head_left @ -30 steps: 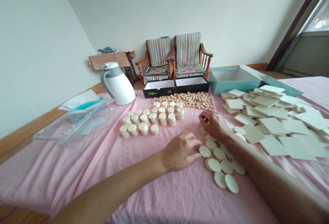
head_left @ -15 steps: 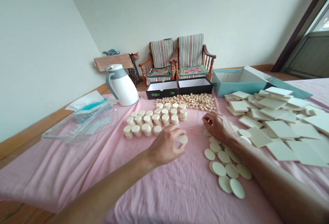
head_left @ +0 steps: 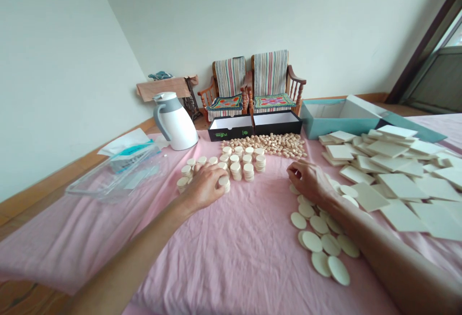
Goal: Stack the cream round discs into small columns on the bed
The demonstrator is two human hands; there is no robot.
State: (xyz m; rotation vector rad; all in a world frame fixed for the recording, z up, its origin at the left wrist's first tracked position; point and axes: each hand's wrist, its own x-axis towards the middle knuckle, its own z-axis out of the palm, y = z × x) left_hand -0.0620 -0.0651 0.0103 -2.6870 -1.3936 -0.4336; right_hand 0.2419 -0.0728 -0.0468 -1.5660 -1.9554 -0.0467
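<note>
My left hand (head_left: 204, 185) is closed on a small pale round disc (head_left: 224, 180), pinched at the edge by thumb and fingers. The disc is right at the top of a short stack (head_left: 226, 189) in the front row; its contact with the stack is hard to make out. Several other disc stacks (head_left: 248, 172) stand behind and beside this hand, some partly hidden by it. Curled fingers close my right hand (head_left: 306, 177) above the far end of a loose spread of discs (head_left: 320, 224). Whatever those fingers hold, if anything, is hidden.
Small wooden beads (head_left: 267, 144) lie behind the stacks, before two black boxes (head_left: 231, 134). A pile of square tiles (head_left: 400, 185) and a teal box (head_left: 342, 124) are at right. At left stand a white jug (head_left: 178, 129) and a clear plastic case (head_left: 108, 180).
My left hand has moved left with its disc, from open cloth to the front-row stack. The right hand stays over the loose discs. The view has shifted slightly.
</note>
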